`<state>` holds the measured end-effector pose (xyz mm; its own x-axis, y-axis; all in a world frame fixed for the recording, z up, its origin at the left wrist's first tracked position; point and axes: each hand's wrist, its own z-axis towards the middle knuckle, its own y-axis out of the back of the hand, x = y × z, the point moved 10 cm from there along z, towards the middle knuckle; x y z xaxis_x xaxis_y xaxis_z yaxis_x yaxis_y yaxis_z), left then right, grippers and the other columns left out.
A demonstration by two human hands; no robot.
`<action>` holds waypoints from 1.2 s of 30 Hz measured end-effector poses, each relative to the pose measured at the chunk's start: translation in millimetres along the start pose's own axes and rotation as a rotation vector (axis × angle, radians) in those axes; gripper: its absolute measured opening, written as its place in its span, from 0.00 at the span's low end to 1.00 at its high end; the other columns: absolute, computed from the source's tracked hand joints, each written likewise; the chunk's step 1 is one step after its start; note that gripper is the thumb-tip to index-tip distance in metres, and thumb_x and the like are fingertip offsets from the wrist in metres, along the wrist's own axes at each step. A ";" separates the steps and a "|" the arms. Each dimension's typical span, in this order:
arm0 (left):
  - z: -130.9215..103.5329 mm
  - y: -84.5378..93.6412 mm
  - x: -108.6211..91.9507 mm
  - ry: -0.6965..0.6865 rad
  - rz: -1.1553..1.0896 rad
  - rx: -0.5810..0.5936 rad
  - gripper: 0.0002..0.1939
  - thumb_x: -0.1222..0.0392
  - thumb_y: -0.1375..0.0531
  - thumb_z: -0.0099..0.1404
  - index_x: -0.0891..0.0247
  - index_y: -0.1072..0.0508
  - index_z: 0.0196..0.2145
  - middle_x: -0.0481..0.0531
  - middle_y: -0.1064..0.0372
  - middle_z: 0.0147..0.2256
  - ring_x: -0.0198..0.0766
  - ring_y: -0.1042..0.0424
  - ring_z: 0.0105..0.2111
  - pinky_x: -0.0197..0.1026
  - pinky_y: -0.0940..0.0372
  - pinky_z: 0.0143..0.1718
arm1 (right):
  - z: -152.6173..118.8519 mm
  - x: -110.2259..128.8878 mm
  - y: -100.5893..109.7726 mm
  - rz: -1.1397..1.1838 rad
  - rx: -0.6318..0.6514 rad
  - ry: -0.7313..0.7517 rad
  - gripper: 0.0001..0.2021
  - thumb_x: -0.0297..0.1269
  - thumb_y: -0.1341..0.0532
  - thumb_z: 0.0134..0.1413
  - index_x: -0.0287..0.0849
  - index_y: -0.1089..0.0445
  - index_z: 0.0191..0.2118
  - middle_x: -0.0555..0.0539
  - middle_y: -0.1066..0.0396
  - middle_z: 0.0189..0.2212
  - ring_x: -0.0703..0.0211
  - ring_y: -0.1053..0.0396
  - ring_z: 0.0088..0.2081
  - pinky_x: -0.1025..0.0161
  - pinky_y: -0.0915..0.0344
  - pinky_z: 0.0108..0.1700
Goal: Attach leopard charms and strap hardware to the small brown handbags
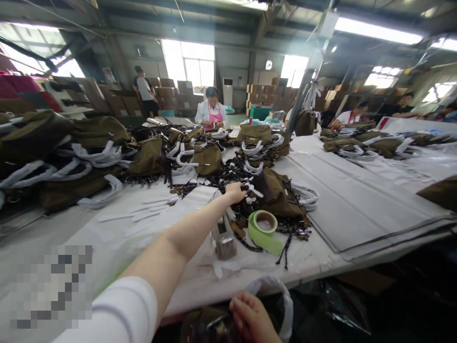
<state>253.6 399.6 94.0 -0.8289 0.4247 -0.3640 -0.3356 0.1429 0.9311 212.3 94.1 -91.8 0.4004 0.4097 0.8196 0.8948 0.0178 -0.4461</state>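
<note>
My left hand (235, 192) is stretched far over the table, its fingers curled down into a heap of black straps (250, 206); what they grip is hidden. Just right of it lies an olive handbag (280, 194) with wrapped handles. Nearer me are a clear tape dispenser (224, 238) and a roll of light green tape (264, 226). Below the table edge, my right hand (253, 314) is closed at the top of another olive handbag (210, 326), partly out of frame. That bag's white-wrapped handle (287, 305) arches beside the hand.
Piles of olive handbags (93, 133) cover the table's left and far side. White sheets (357, 200) lie to the right by a metal post (302, 102). A co-worker (212, 112) in a pink apron sits opposite; other people are farther back. Cartons (262, 97) stand behind.
</note>
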 end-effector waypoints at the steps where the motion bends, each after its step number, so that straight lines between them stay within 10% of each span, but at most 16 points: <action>1: -8.0 11.8 -2.3 -0.012 -0.035 -0.030 0.19 0.57 0.43 0.68 0.71 0.29 0.53 0.64 0.28 0.51 0.50 0.30 0.53 0.49 0.39 0.56 | -5.3 1.9 0.3 0.023 -0.037 -0.019 0.29 0.65 0.32 0.39 0.40 0.33 0.29 0.59 0.44 0.12 0.75 0.59 0.12 0.69 0.67 0.16; 4: -51.5 47.1 -3.9 -0.096 -0.152 -0.105 0.21 0.56 0.44 0.69 0.64 0.33 0.57 0.56 0.29 0.53 0.41 0.30 0.52 0.41 0.38 0.55 | -19.9 10.7 -3.5 0.058 -0.085 -0.050 0.26 0.60 0.30 0.40 0.38 0.32 0.30 0.59 0.44 0.13 0.76 0.59 0.13 0.70 0.68 0.16; 8: -164.6 100.0 -19.9 -0.485 -0.245 -0.252 0.17 0.57 0.39 0.63 0.65 0.27 0.48 0.57 0.26 0.44 0.43 0.28 0.46 0.46 0.35 0.51 | -28.3 16.1 -11.0 0.068 -0.060 -0.069 0.24 0.56 0.29 0.40 0.38 0.31 0.30 0.59 0.43 0.13 0.76 0.59 0.14 0.70 0.68 0.17; 15: -315.8 62.2 9.5 -0.423 -0.009 -0.003 0.11 0.62 0.41 0.65 0.61 0.28 0.46 0.55 0.27 0.45 0.42 0.30 0.49 0.52 0.46 0.64 | -30.6 4.9 -28.4 0.070 -0.026 -0.120 0.24 0.56 0.27 0.38 0.39 0.32 0.29 0.59 0.45 0.13 0.76 0.59 0.14 0.69 0.69 0.17; 25: -324.6 -38.0 94.6 -0.181 0.082 0.018 0.19 0.70 0.41 0.61 0.61 0.27 0.50 0.57 0.30 0.51 0.45 0.34 0.56 0.51 0.49 0.66 | -33.9 -1.3 -54.8 -0.034 -0.016 -0.110 0.23 0.55 0.29 0.42 0.38 0.31 0.31 0.59 0.43 0.14 0.76 0.59 0.13 0.70 0.69 0.17; 31: -347.8 -29.9 141.9 0.203 0.065 -0.196 0.28 0.59 0.31 0.54 0.66 0.32 0.52 0.63 0.36 0.53 0.54 0.39 0.57 0.54 0.41 0.61 | -38.1 -0.9 -56.7 -0.050 -0.027 -0.099 0.22 0.54 0.30 0.44 0.39 0.31 0.32 0.59 0.43 0.15 0.76 0.59 0.13 0.69 0.70 0.17; 36: -367.2 -22.8 162.2 0.176 0.122 -0.101 0.18 0.58 0.33 0.57 0.63 0.25 0.46 0.61 0.34 0.50 0.53 0.37 0.55 0.53 0.40 0.60 | -38.7 -1.1 -65.4 -0.088 -0.013 -0.100 0.21 0.54 0.30 0.44 0.39 0.31 0.31 0.58 0.43 0.15 0.76 0.59 0.14 0.69 0.70 0.18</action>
<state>-37.5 137.0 4.9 -0.9284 0.2698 -0.2553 -0.2635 0.0062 0.9647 161.0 57.2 -49.5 0.2993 0.4962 0.8150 0.9282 0.0463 -0.3691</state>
